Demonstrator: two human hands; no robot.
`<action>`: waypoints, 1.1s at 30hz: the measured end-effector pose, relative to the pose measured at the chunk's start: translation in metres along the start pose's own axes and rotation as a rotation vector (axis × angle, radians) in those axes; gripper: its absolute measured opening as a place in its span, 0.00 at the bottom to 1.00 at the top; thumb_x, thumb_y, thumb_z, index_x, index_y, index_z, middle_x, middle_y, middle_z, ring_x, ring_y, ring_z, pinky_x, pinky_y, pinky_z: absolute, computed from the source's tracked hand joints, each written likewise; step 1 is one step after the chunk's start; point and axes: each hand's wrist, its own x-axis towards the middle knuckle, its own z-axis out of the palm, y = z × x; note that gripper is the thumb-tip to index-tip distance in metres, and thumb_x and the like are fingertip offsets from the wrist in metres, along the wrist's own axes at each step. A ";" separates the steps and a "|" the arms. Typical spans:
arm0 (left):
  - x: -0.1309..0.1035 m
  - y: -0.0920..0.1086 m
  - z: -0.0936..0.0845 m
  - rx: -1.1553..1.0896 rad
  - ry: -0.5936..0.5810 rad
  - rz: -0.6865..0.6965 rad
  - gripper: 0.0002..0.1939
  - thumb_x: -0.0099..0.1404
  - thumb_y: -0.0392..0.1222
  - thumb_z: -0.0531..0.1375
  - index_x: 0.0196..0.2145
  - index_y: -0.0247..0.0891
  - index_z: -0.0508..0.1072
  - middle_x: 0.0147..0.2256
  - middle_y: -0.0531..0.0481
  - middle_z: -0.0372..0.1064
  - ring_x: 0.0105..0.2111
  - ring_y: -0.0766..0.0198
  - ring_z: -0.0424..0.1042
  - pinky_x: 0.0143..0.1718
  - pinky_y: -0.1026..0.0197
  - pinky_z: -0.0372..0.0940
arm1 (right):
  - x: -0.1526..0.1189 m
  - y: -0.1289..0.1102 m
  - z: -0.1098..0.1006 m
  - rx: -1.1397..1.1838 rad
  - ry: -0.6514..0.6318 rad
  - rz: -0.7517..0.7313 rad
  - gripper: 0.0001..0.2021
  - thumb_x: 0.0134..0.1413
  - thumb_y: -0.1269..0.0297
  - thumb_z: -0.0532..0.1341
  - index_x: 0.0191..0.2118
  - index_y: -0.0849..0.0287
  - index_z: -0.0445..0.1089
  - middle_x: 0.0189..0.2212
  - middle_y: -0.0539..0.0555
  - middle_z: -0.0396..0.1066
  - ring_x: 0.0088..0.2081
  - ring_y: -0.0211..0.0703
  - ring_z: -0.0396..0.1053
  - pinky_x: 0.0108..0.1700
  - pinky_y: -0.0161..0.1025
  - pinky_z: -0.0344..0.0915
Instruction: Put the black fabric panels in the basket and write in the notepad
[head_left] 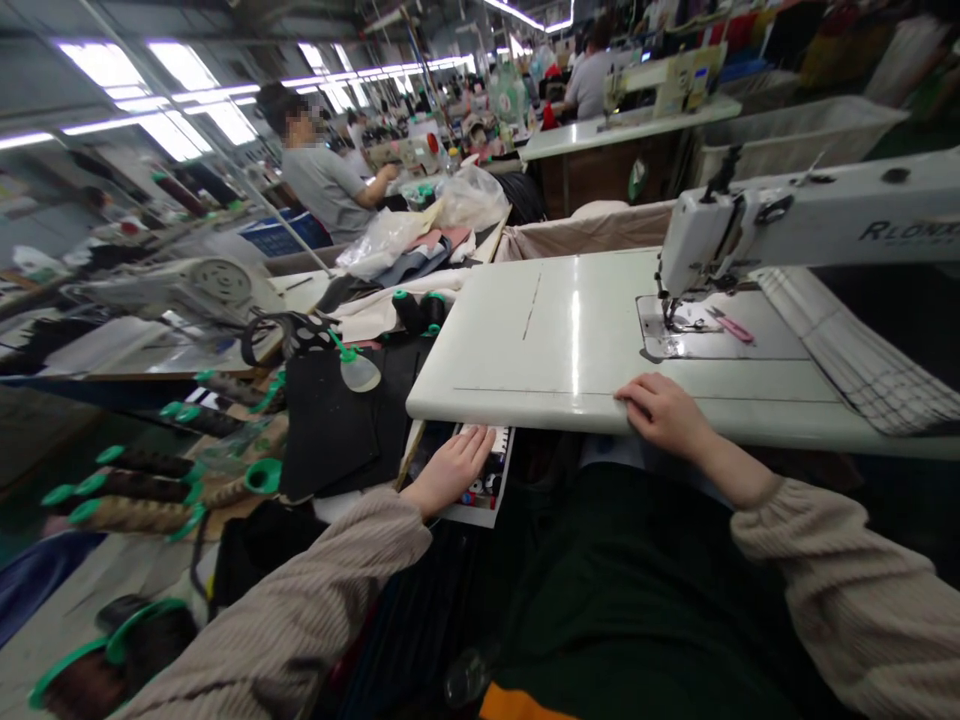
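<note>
My left hand (452, 470) reaches into a small white drawer (486, 516) under the table edge. Its fingers are stretched out and lie over a white spiral-edged pad (501, 438). Small dark, red and white items in the drawer are partly covered by the hand. On the front edge of the white sewing table (517, 350) rests my right hand (664, 412), fingers loosely bent, nothing visible in them. Beyond it stands a sewing machine (697, 250), with pink-handled thread snips (731, 325) lying on its metal plate.
Checked fabric (862, 350) drapes at the right of the machine. Left of the table are black sheets (330, 425), an oil bottle (358, 370) and several thread cones (142, 515). A person in grey (322, 190) works farther back, near plastic bags (472, 200).
</note>
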 end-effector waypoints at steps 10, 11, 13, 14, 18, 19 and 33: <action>-0.021 0.003 -0.010 0.008 0.109 0.032 0.22 0.70 0.28 0.48 0.60 0.25 0.63 0.58 0.34 0.64 0.58 0.52 0.64 0.57 0.52 0.63 | 0.017 -0.123 0.052 1.394 -0.489 0.819 0.09 0.61 0.65 0.55 0.38 0.62 0.71 0.32 0.57 0.74 0.31 0.42 0.72 0.41 0.43 0.70; -0.023 0.004 -0.013 0.007 0.111 0.029 0.22 0.70 0.28 0.48 0.60 0.25 0.63 0.58 0.34 0.64 0.58 0.52 0.64 0.57 0.52 0.63 | 0.020 -0.134 0.062 1.473 -0.547 0.883 0.11 0.63 0.64 0.53 0.37 0.64 0.70 0.32 0.59 0.75 0.31 0.43 0.73 0.41 0.44 0.71; -0.028 0.006 -0.021 0.010 0.108 0.023 0.22 0.70 0.27 0.48 0.60 0.26 0.63 0.58 0.35 0.63 0.58 0.52 0.64 0.57 0.52 0.63 | 0.025 -0.150 0.078 1.565 -0.627 0.927 0.16 0.66 0.60 0.50 0.37 0.66 0.69 0.33 0.64 0.75 0.34 0.46 0.75 0.41 0.47 0.73; -0.031 0.007 -0.025 0.011 0.105 0.021 0.22 0.70 0.27 0.47 0.60 0.26 0.62 0.58 0.35 0.63 0.59 0.52 0.64 0.57 0.52 0.63 | 0.029 -0.155 0.085 1.611 -0.655 0.944 0.18 0.67 0.58 0.49 0.38 0.67 0.69 0.34 0.66 0.75 0.35 0.48 0.76 0.41 0.48 0.73; -0.043 0.010 -0.038 0.008 0.118 0.027 0.24 0.70 0.27 0.48 0.62 0.28 0.60 0.60 0.36 0.61 0.60 0.52 0.62 0.58 0.51 0.63 | 0.043 -0.169 0.102 1.767 -0.622 0.981 0.21 0.68 0.55 0.46 0.39 0.68 0.68 0.35 0.65 0.75 0.36 0.45 0.76 0.43 0.45 0.73; -0.047 0.012 -0.041 0.007 0.129 0.031 0.25 0.70 0.27 0.48 0.63 0.29 0.59 0.60 0.37 0.60 0.60 0.53 0.61 0.58 0.52 0.62 | 0.046 -0.171 0.104 1.791 -0.587 0.981 0.18 0.68 0.58 0.47 0.40 0.67 0.68 0.34 0.63 0.75 0.35 0.43 0.75 0.43 0.42 0.72; 0.012 0.042 -0.082 -0.223 0.327 -0.038 0.28 0.70 0.34 0.55 0.66 0.41 0.55 0.60 0.45 0.62 0.61 0.55 0.61 0.62 0.53 0.55 | 0.036 -0.134 0.033 1.639 -0.157 0.756 0.12 0.49 0.60 0.65 0.38 0.59 0.67 0.30 0.49 0.72 0.31 0.39 0.71 0.33 0.37 0.69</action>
